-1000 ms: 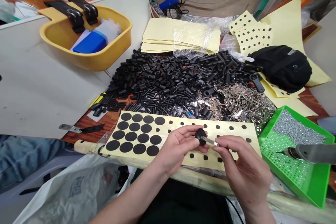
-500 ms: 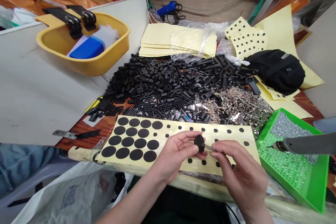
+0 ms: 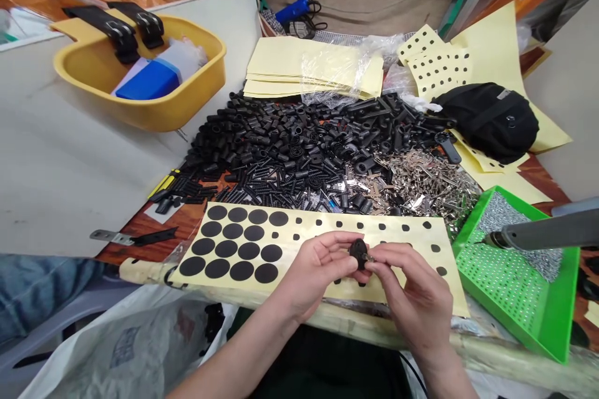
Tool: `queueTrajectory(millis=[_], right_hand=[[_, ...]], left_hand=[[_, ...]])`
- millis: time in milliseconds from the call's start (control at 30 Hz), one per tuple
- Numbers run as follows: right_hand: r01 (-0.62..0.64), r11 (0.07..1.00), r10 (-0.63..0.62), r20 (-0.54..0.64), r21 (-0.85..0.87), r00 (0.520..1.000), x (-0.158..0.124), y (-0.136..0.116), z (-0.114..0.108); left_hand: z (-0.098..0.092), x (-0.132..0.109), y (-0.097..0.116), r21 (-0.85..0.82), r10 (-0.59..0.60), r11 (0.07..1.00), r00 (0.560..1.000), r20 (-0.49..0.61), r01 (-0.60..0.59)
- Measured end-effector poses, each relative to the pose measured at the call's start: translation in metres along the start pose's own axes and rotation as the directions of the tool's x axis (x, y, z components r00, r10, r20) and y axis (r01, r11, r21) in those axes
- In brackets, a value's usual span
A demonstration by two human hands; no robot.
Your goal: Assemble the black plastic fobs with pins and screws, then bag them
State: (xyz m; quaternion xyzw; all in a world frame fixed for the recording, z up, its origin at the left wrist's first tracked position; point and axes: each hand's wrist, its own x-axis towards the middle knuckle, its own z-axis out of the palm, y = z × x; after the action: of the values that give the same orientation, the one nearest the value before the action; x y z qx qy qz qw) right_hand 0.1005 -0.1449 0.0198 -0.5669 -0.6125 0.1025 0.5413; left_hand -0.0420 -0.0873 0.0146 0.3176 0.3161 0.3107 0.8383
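Between thumb and fingers, my left hand (image 3: 322, 268) grips a small round black plastic part (image 3: 358, 250) above the sticker sheet. My right hand (image 3: 412, 287) pinches a small metal piece (image 3: 369, 258) against the right side of that part; the fingertips hide most of it. Both hands nearly touch. Under them lies a yellow sheet (image 3: 299, 271) with large black discs (image 3: 227, 248) on its left and small black dots toward its right. Whether the metal piece sits inside the black part, I cannot tell.
Heaps of black plastic parts (image 3: 271, 131), dark screws (image 3: 276, 184) and metal clips (image 3: 430, 181) lie behind the sheet. A green tray (image 3: 496, 299) of small screws stands right, an electric screwdriver (image 3: 552, 234) reaching over it. A yellow bin (image 3: 140, 115) hangs left.
My right hand has moved left toward my left hand, bringing the metal piece up against the black part. Less of the metal shows now. The view has shifted slightly.
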Motion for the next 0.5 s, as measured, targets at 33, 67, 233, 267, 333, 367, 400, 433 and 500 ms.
queueTrajectory(millis=[33, 67, 233, 267, 333, 367, 400, 433, 500], right_hand=[[-0.013, 1.0, 0.013, -0.004, 0.007, 1.0, -0.0015, 0.0015, 0.0008], [-0.029, 0.999, 0.029, -0.009, 0.015, 1.0, -0.003, 0.003, 0.0014], [-0.077, 0.996, 0.078, -0.033, 0.042, 0.996, -0.0083, 0.0082, 0.0036], [-0.081, 0.996, 0.083, -0.037, 0.047, 0.996, -0.0086, 0.0084, 0.004], [-0.085, 0.995, 0.088, -0.048, 0.057, 0.995, -0.0089, 0.008, 0.0049], [-0.087, 0.994, 0.09, -0.054, 0.06, 0.994, -0.0091, 0.0078, 0.0054], [-0.089, 0.994, 0.093, -0.06, 0.063, 0.994, -0.0095, 0.0076, 0.0059], [-0.095, 0.993, 0.099, -0.066, 0.066, 0.993, -0.0099, 0.0074, 0.0063], [-0.111, 0.991, 0.116, -0.073, 0.072, 0.991, -0.011, 0.0076, 0.0072]], left_hand=[[0.0006, 0.0001, 0.0001, 0.0, 0.0, 1.0, 1.0, 0.0, 0.0], [0.0013, 0.0003, 0.0002, -0.001, -0.001, 1.0, 1.0, 0.0, 0.001], [0.004, 0.001, -0.0001, 0.004, -0.011, 1.0, 1.0, -0.012, 0.011], [0.004, 0.0012, -0.0005, 0.008, -0.01, 1.0, 1.0, -0.015, 0.01], [0.0038, 0.0014, -0.0011, 0.016, -0.008, 1.0, 1.0, -0.021, 0.008], [0.0036, 0.0014, -0.0013, 0.018, -0.008, 1.0, 1.0, -0.024, 0.008], [0.0035, 0.0014, -0.0015, 0.02, -0.007, 1.0, 1.0, -0.027, 0.008], [0.0035, 0.0014, -0.0015, 0.019, -0.006, 1.0, 1.0, -0.031, 0.007], [0.0039, 0.0011, -0.0015, 0.019, -0.001, 1.0, 0.999, -0.037, 0.002]])
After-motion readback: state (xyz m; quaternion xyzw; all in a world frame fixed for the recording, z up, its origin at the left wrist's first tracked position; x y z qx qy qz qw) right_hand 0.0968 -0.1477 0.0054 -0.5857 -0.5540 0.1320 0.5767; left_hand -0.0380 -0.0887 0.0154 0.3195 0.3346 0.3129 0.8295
